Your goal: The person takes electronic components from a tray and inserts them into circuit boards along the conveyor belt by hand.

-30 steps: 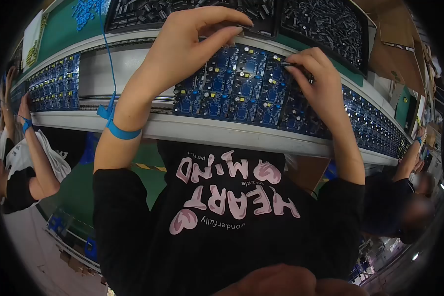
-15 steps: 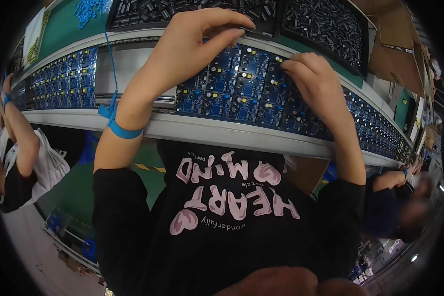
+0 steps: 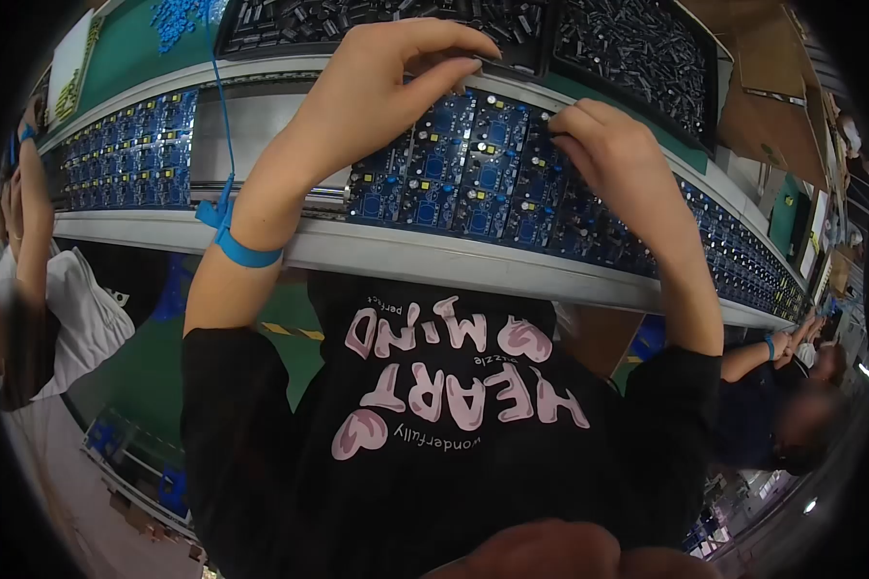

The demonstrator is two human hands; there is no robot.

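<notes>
Blue circuit boards [image 3: 488, 145] form the landmark of this inspection; from my remote station I see them below and between both hands, their row running lengthwise from left to right along the near rail [image 3: 454, 256].

Left hand [image 3: 357, 87]: reaches over the left part of the boards, fingertips at their far edge, just beside the front wall of a black tray [image 3: 523, 68]. Thumb and forefinger stand a narrow gap apart; whether a part sits between them, I cannot tell. Of the two hands, it is the nearer to this tray. A blue wrist strap [image 3: 249, 256] is fitted.

Right hand [image 3: 613, 145]: above the right part of the boards, fingertips pointing left and drawn close together over the upper portion, nearer the components there than the left fingertips are. Contact and contents of the pinch are hidden; I cannot tell.

Containers: the black tray, beyond the boards, holds dark cylindrical parts lying at mixed angles. A second tray [image 3: 713, 96], beyond the boards and to the right, holds smaller dark parts, densely heaped. Loose blue parts [image 3: 176, 19] lie beyond and left of the boards. A cardboard box [image 3: 772, 106] stands to the right of the second tray.
</notes>
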